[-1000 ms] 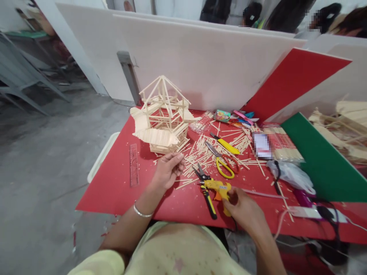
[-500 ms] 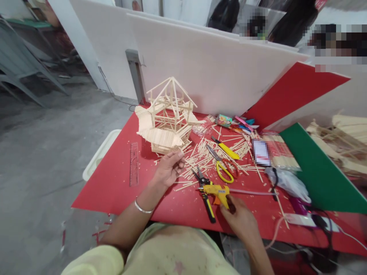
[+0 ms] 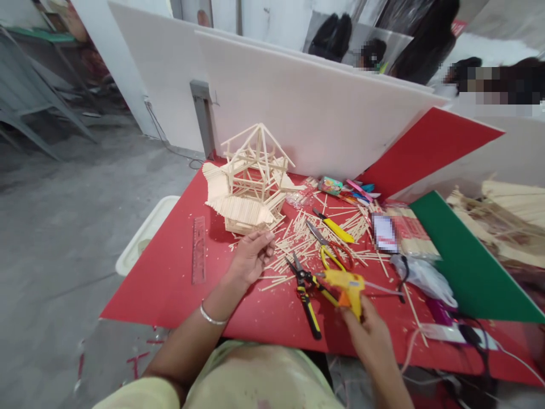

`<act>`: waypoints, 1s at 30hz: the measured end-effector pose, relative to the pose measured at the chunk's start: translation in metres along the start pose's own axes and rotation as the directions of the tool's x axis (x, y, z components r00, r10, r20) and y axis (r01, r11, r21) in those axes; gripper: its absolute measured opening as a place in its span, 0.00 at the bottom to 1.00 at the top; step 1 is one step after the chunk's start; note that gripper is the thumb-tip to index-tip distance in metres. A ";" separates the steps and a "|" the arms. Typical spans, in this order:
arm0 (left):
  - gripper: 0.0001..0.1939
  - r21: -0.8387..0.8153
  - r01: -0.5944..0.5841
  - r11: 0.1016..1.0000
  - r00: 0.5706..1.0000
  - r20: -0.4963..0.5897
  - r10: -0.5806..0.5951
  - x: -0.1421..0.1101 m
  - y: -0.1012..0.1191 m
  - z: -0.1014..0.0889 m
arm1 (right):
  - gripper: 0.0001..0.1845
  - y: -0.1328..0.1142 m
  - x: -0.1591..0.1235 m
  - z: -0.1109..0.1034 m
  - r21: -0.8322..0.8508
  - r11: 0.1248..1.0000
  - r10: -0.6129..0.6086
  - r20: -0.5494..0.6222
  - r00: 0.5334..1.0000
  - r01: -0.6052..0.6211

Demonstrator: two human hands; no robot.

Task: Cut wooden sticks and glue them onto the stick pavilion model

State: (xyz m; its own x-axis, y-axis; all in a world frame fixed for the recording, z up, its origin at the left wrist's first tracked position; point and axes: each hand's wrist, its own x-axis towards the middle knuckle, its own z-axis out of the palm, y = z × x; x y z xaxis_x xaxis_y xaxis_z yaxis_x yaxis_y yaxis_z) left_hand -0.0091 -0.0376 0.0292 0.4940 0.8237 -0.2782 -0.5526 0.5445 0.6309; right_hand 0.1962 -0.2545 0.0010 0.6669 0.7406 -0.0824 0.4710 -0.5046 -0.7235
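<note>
My right hand (image 3: 369,330) is wrapped round the handle of a yellow hot glue gun (image 3: 346,279), whose nozzle points left and whose clear glue stick runs out behind. Beneath and beside it lie black-and-yellow cutters (image 3: 314,324) with parted jaws. My left hand (image 3: 251,255), fingers curled and thumb against the fingertips, rests just in front of a wooden stick model house (image 3: 244,211). Whatever that pinch may hold is too small to make out. The model has slatted lower roof panels and a bare pointed frame on top. Loose wooden sticks (image 3: 293,241) lie scattered beside it.
Scissors (image 3: 327,250), a yellow utility knife (image 3: 338,227), a phone (image 3: 385,233) and a plastic bag (image 3: 426,279) lie on the red board (image 3: 264,312). A clear ruler (image 3: 198,250) is at left. Behind stand white boards (image 3: 319,108); a power strip (image 3: 447,334) is at right.
My right hand has lifted the glue gun away to the right, uncovering more of the cutters. My left hand stays in about the same place, still curled. The view has shifted slightly.
</note>
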 end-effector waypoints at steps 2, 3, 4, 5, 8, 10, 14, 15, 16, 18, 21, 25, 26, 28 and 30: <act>0.16 0.007 -0.013 1.000 1.000 0.006 0.013 0.001 -0.001 -0.001 | 0.22 -0.030 -0.001 -0.009 0.148 0.989 -0.013 -0.034 0.999 0.018; 0.16 0.009 -0.019 1.000 1.000 0.010 0.019 0.001 -0.003 -0.002 | 0.22 -0.047 -0.001 -0.013 0.141 0.989 -0.035 -0.116 0.993 0.051; 0.15 0.010 -0.023 1.000 1.000 0.015 0.022 0.002 -0.005 -0.002 | 0.21 -0.065 0.000 -0.017 0.082 0.991 -0.094 -0.184 0.978 0.110; 0.15 0.014 -0.022 1.000 1.000 0.020 0.021 0.003 -0.007 -0.002 | 0.19 -0.082 0.002 -0.020 0.024 0.981 -0.180 -0.244 0.953 0.192; 0.16 0.024 -0.001 1.000 1.000 0.021 0.000 0.004 -0.011 0.000 | 0.20 -0.125 0.015 -0.023 -0.112 0.879 -0.476 -0.208 0.854 0.463; 0.16 0.016 0.009 1.000 1.000 0.016 -0.009 0.005 -0.010 0.004 | 0.22 -0.144 0.028 -0.020 -0.321 0.802 -0.585 -0.257 0.769 0.503; 0.15 -0.028 0.017 0.999 1.000 0.004 -0.017 0.009 -0.004 0.008 | 0.24 -0.163 0.057 -0.007 -0.723 0.558 -0.770 -0.266 0.580 0.408; 0.15 -0.040 0.021 0.999 1.000 0.002 -0.021 0.011 -0.003 0.008 | 0.23 -0.166 0.062 -0.004 -0.775 0.493 -0.805 -0.234 0.545 0.395; 0.15 -0.048 0.026 0.999 1.000 0.002 -0.026 0.012 -0.002 0.008 | 0.22 -0.167 0.067 -0.003 -0.809 0.442 -0.830 -0.204 0.519 0.388; 0.15 -0.059 0.033 0.998 0.999 0.007 -0.033 0.014 -0.001 0.008 | 0.20 -0.170 0.074 -0.002 -0.841 0.378 -0.858 -0.161 0.487 0.387; 0.15 -0.062 0.040 0.997 0.999 0.021 -0.039 0.017 -0.002 0.007 | 0.18 -0.174 0.081 -0.003 -0.855 0.324 -0.875 -0.107 0.473 0.405; 0.15 -0.052 0.042 0.998 0.999 0.025 -0.041 0.018 -0.004 0.005 | 0.18 -0.177 0.085 -0.002 -0.864 0.269 -0.877 -0.037 0.478 0.426; 0.15 -0.049 0.044 0.998 0.999 0.019 -0.043 0.019 -0.004 0.004 | 0.18 -0.177 0.086 -0.001 -0.864 0.263 -0.876 -0.027 0.481 0.430; 0.15 -0.049 0.048 0.998 0.999 0.003 -0.047 0.019 -0.004 0.004 | 0.18 -0.177 0.088 0.001 -0.862 0.259 -0.874 -0.017 0.486 0.436; 0.15 -0.050 0.053 0.997 0.998 -0.012 -0.054 0.020 -0.003 0.004 | 0.18 -0.176 0.089 0.002 -0.859 0.263 -0.869 -0.013 0.494 0.440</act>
State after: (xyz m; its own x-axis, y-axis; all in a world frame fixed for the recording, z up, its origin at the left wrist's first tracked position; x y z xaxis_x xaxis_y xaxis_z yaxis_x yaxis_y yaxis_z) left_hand 0.0047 -0.0235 0.0245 0.5147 0.7953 -0.3204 -0.5583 0.5945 0.5787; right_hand 0.1716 -0.0993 0.1200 -0.0721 0.7988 0.5972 0.9130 -0.1882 0.3620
